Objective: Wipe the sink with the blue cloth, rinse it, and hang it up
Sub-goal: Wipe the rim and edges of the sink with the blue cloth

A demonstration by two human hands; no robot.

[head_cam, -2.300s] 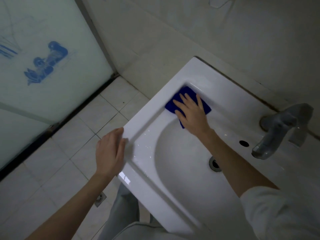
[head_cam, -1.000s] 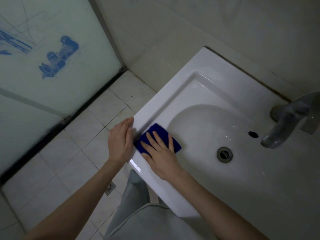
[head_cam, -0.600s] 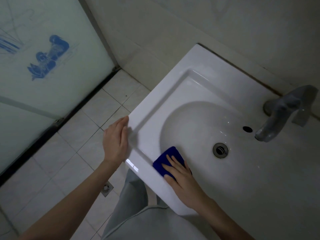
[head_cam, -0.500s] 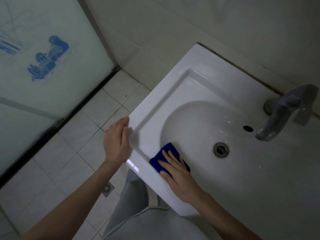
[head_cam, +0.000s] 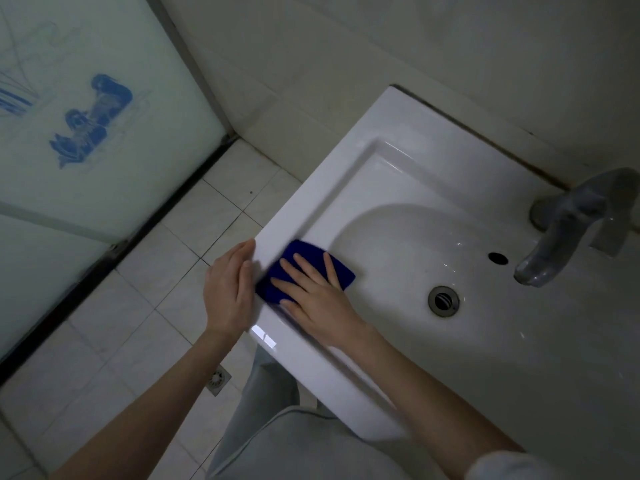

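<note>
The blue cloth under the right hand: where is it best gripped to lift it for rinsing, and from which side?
Pinch the free corner of the blue cloth that points toward the drain, coming from the basin side. The cloth lies flat on the sink. The straight fingers of the right hand cover its middle, and the left hand at the rim blocks the other side.

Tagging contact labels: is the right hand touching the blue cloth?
Touching. The head view shows the right hand flat on the blue cloth, straight fingers spread over it, pressing it onto the sink.
</note>
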